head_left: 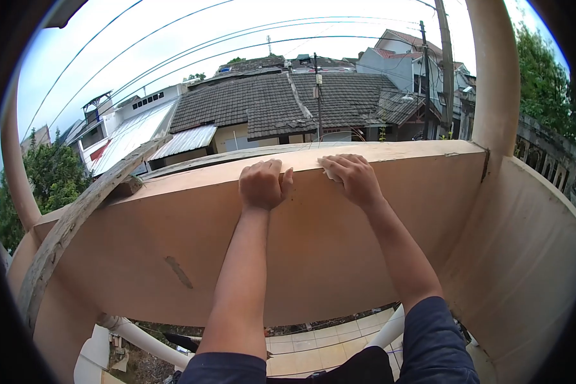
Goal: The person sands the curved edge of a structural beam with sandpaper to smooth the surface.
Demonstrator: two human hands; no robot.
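Note:
My left hand (262,184) rests as a closed fist on the near top edge of a peach-painted wall (339,243). Its thumb stands out to the right, and nothing shows in the fist, though its inside is hidden. Just to the right, my right hand (352,176) presses down on the same ledge with its fingers together. A small whitish cloth (329,171) shows under those fingers, most of it covered. Both arms reach forward, with a gap between the hands. Dark specks mark the wall's face just below the ledge.
A long weathered plank (86,214) leans over the wall at left, beside a brick-like block (128,186). A round column (495,77) and side wall (525,249) bound the right. Tiled floor (320,345) and white pipes lie below. Roofs and overhead wires are beyond.

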